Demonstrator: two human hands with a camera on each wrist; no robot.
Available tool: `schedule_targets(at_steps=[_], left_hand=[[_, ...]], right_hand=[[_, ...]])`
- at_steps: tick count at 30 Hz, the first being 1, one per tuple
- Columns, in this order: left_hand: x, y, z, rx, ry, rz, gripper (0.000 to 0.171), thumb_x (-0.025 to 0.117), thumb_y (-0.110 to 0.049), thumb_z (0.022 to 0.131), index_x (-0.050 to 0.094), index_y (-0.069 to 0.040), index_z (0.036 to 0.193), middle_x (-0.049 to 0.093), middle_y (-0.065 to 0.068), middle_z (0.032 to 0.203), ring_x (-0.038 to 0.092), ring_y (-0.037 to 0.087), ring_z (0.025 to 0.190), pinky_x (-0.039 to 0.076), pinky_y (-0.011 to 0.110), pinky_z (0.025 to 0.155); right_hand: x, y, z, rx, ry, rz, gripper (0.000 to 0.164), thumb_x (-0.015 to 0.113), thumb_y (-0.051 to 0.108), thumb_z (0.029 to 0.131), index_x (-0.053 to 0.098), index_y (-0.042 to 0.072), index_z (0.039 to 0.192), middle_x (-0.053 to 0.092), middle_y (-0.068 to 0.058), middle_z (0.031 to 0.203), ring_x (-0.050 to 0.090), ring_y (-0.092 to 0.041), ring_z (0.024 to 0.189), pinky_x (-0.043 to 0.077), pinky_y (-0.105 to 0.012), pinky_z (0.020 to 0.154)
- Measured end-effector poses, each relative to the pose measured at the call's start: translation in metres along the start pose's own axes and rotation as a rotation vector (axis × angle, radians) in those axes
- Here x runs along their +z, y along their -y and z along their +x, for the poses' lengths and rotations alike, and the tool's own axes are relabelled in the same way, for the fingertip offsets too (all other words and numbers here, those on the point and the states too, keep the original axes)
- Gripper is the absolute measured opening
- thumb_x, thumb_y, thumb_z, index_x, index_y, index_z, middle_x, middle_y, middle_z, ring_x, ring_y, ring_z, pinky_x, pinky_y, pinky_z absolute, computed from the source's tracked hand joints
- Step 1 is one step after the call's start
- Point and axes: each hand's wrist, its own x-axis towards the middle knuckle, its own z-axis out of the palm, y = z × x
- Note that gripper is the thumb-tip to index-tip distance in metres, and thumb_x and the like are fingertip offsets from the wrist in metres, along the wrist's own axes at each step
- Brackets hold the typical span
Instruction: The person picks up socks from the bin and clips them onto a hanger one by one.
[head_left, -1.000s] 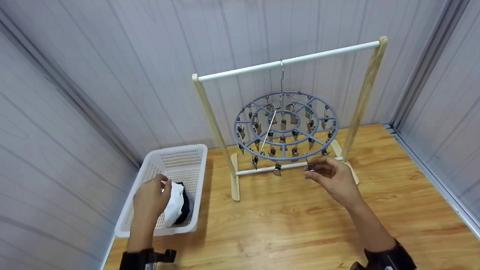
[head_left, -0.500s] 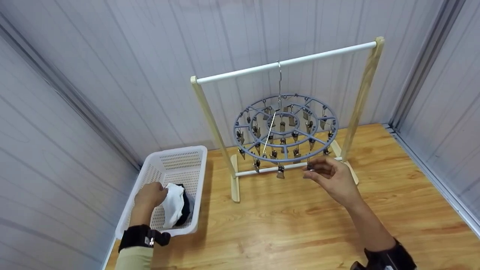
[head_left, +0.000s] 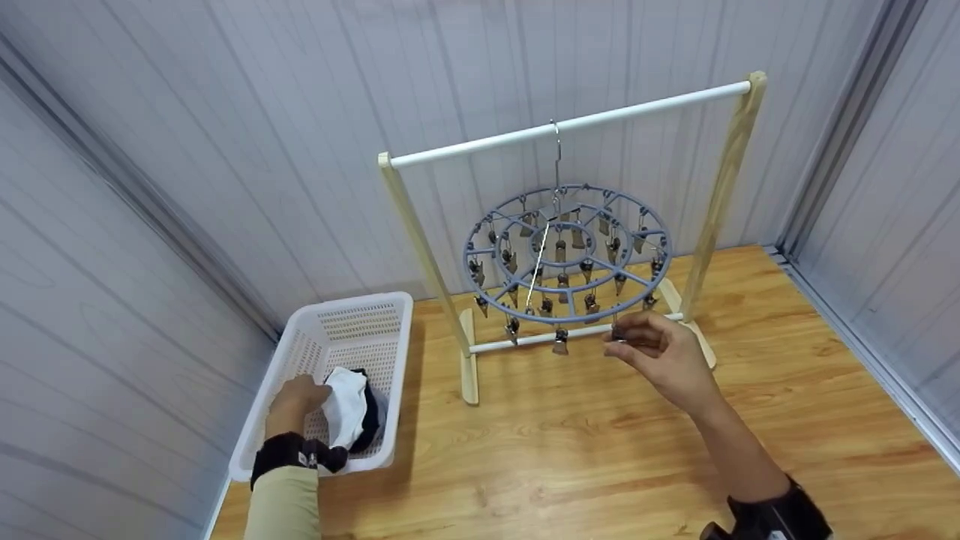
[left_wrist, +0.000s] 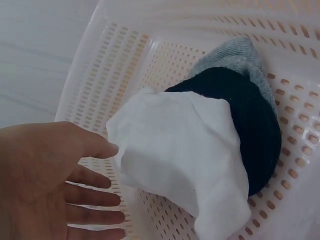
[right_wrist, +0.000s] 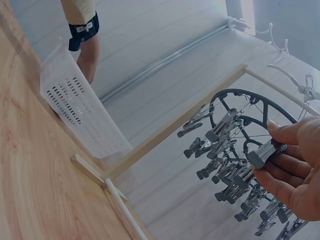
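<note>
My left hand [head_left: 296, 396] reaches down into the white plastic basket [head_left: 409, 322] at the left. In the left wrist view its fingers are spread and straight, and the thumb tip lies right at the edge of a crumpled white cloth item [left_wrist: 175, 145]. Behind that cloth are a black cloth item [left_wrist: 260, 145] and a grey ribbed one [left_wrist: 235, 55]. My right hand [head_left: 667, 364] pinches a metal clip with grey tips [right_wrist: 265, 152] between thumb and fingers. The clip hangs at the front right of a round grey clip hanger [head_left: 574, 318].
The hanger hooks onto the white rail [head_left: 480, 144] of a wooden-legged stand [head_left: 409, 217]. Several other clips [head_left: 561, 341] dangle from its rings. Basket and stand rest on a wood-grain table [head_left: 525, 450], with pale panel walls [head_left: 262, 150] behind and at both sides.
My left hand has lowered into the basket, down to the left edge of the white cloth. The hanger swayed slightly, while my right hand kept its pinch on the clip.
</note>
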Motion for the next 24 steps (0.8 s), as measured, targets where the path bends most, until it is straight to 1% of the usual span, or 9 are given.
schedule_targets(at_steps=[1, 4, 8, 10, 13, 15, 17, 20, 24], left_hand=[[0.0, -0.001, 0.0, -0.005, 0.021, -0.01, 0.062, 0.051, -0.021, 0.098, 0.044, 0.023, 0.141, 0.051, 0.045, 0.139, 0.055, 0.057, 0.127, 0.045, 0.064, 0.108], [0.0, -0.003, 0.002, -0.023, 0.072, -0.029, 0.063, 0.051, -0.021, 0.099, 0.043, 0.024, 0.142, 0.048, 0.044, 0.143, 0.049, 0.058, 0.134, 0.042, 0.063, 0.113], [0.0, -0.006, 0.003, -0.043, 0.105, -0.037, 0.062, 0.051, -0.022, 0.1, 0.045, 0.023, 0.141, 0.048, 0.044, 0.144, 0.048, 0.057, 0.135, 0.041, 0.061, 0.114], [0.0, -0.007, 0.003, -0.047, 0.106, -0.041, 0.058, 0.051, -0.022, 0.1, 0.048, 0.022, 0.138, 0.052, 0.043, 0.14, 0.053, 0.054, 0.128, 0.044, 0.06, 0.112], [0.001, -0.007, 0.002, -0.061, 0.112, -0.054, 0.056, 0.05, -0.024, 0.101, 0.051, 0.021, 0.135, 0.056, 0.041, 0.136, 0.056, 0.049, 0.121, 0.046, 0.058, 0.108], [0.001, -0.008, 0.002, -0.073, 0.114, -0.079, 0.054, 0.05, -0.025, 0.102, 0.054, 0.02, 0.133, 0.059, 0.039, 0.132, 0.058, 0.045, 0.114, 0.048, 0.056, 0.104], [0.001, -0.009, 0.001, -0.082, 0.121, -0.104, 0.055, 0.05, -0.026, 0.102, 0.053, 0.019, 0.134, 0.06, 0.038, 0.13, 0.058, 0.044, 0.112, 0.049, 0.053, 0.101], [0.001, -0.011, 0.002, -0.083, 0.12, -0.12, 0.055, 0.05, -0.027, 0.102, 0.053, 0.018, 0.134, 0.062, 0.034, 0.125, 0.058, 0.042, 0.108, 0.05, 0.049, 0.095], [-0.001, -0.012, 0.005, -0.045, 0.104, -0.092, 0.054, 0.05, -0.025, 0.1, 0.054, 0.02, 0.13, 0.063, 0.033, 0.118, 0.061, 0.041, 0.102, 0.052, 0.048, 0.09]], right_hand=[[0.0, 0.0, 0.0, 0.004, 0.0, 0.001, 0.032, 0.077, 0.002, 0.096, 0.065, -0.006, 0.124, 0.072, -0.031, 0.112, 0.077, -0.023, 0.099, 0.063, -0.038, 0.086], [0.0, 0.0, 0.0, 0.016, 0.0, 0.004, 0.032, 0.077, 0.003, 0.096, 0.065, -0.007, 0.124, 0.073, -0.028, 0.112, 0.077, -0.023, 0.099, 0.062, -0.038, 0.086], [-0.001, 0.0, 0.001, 0.018, 0.002, 0.01, 0.031, 0.077, 0.002, 0.096, 0.065, -0.007, 0.123, 0.071, -0.031, 0.113, 0.077, -0.023, 0.1, 0.063, -0.036, 0.086], [-0.001, 0.0, 0.001, 0.014, 0.003, 0.01, 0.03, 0.077, 0.002, 0.096, 0.065, -0.007, 0.123, 0.071, -0.033, 0.113, 0.077, -0.023, 0.099, 0.063, -0.036, 0.086], [-0.001, 0.0, 0.001, 0.011, 0.003, 0.007, 0.03, 0.077, 0.001, 0.096, 0.066, -0.007, 0.123, 0.073, -0.028, 0.112, 0.077, -0.023, 0.099, 0.063, -0.036, 0.085], [-0.001, 0.0, 0.001, 0.009, 0.001, 0.007, 0.03, 0.077, 0.001, 0.096, 0.066, -0.006, 0.123, 0.074, -0.024, 0.111, 0.077, -0.024, 0.099, 0.063, -0.037, 0.085], [-0.001, 0.0, 0.001, 0.009, -0.002, 0.008, 0.03, 0.077, 0.001, 0.096, 0.067, -0.006, 0.123, 0.075, -0.022, 0.11, 0.077, -0.025, 0.098, 0.063, -0.037, 0.085], [-0.001, 0.0, 0.001, 0.009, -0.003, 0.005, 0.029, 0.077, 0.002, 0.096, 0.067, -0.005, 0.123, 0.074, -0.024, 0.111, 0.077, -0.025, 0.097, 0.063, -0.036, 0.085], [-0.001, -0.001, 0.002, 0.013, -0.001, 0.005, 0.03, 0.077, 0.003, 0.096, 0.067, -0.005, 0.123, 0.072, -0.03, 0.112, 0.077, -0.024, 0.097, 0.063, -0.038, 0.086]])
